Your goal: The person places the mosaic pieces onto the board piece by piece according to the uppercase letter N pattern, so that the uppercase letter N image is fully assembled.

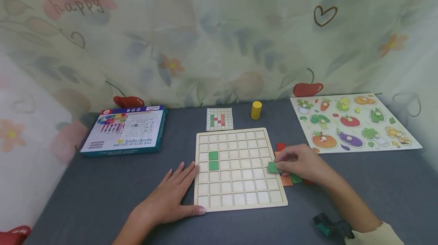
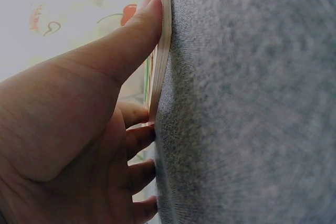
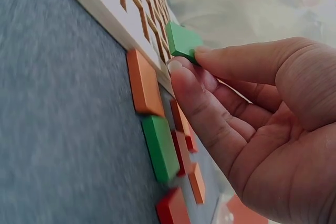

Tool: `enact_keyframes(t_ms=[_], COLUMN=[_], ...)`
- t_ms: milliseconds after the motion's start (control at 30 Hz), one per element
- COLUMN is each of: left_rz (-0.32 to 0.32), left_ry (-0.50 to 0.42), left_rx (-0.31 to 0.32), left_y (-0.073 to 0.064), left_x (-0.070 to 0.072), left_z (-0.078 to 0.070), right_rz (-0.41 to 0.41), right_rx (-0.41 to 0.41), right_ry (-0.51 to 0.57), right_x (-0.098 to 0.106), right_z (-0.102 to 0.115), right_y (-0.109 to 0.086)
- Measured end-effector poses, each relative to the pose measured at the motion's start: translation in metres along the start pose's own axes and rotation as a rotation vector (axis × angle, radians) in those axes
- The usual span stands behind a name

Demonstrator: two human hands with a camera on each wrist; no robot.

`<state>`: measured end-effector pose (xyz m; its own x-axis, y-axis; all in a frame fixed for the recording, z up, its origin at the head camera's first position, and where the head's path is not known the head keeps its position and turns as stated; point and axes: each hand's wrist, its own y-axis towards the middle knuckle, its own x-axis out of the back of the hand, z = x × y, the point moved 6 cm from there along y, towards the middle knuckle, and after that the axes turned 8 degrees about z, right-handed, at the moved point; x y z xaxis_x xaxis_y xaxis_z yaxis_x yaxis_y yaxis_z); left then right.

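A wooden grid board [image 1: 241, 205] lies flat on the table, with two green square tiles [image 1: 213, 165] set one above the other in its second column from the left. Along its left edge rests my left hand [image 1: 171, 195], fingers spread on the table and thumb at the near corner. In the left wrist view the thumb [image 2: 142, 24] lies against the board's side. My right hand [image 1: 304, 163] pinches another green tile [image 3: 182, 40] between thumb and fingertips, over the board's right edge. Loose orange [image 3: 144, 83], green [image 3: 161, 148] and red tiles [image 3: 173, 208] lie beside that edge, partly under the hand.
Behind the board lie a small pattern card [image 1: 219, 119] with coloured squares and an upright yellow cylinder [image 1: 256, 110]. A flat box [image 1: 124, 131] is at the left, a vegetable puzzle board [image 1: 356, 123] at the right. A dark strap-like object [image 1: 332, 228] sits by the right forearm.
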<state>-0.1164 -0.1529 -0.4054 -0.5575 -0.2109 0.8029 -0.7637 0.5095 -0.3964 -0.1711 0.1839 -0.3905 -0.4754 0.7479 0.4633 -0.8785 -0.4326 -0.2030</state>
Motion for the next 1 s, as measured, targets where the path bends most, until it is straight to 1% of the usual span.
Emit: enact_keyframes(t_ms=[100, 233, 333, 500, 733, 1000], left_rz=[0.000, 0.002, 0.005, 0.004, 0.005, 0.006], left_ry=[-0.006, -0.004, 0.003, -0.002, -0.001, -0.009], left_rx=[-0.003, -0.002, 0.005, 0.000, -0.003, 0.002], left_y=[-0.001, -0.001, 0.000, 0.000, 0.000, 0.000], left_x=[0.001, 0.001, 0.001, 0.001, 0.001, 0.000], left_z=[-0.001, -0.002, -0.001, -0.001, -0.001, 0.000], right_rz=[0.020, 0.036, 0.038, 0.035, 0.069, 0.116], right_rx=[0.021, 0.050, 0.067, 0.102, 0.098, 0.118], right_ry=[0.023, 0.011, -0.021, -0.078, -0.034, -0.020], right_x=[-0.005, -0.011, -0.015, -0.022, -0.036, -0.053], right_z=[0.003, 0.008, 0.013, 0.019, 0.025, 0.038], right_y=[0.004, 0.010, 0.013, 0.018, 0.030, 0.043])
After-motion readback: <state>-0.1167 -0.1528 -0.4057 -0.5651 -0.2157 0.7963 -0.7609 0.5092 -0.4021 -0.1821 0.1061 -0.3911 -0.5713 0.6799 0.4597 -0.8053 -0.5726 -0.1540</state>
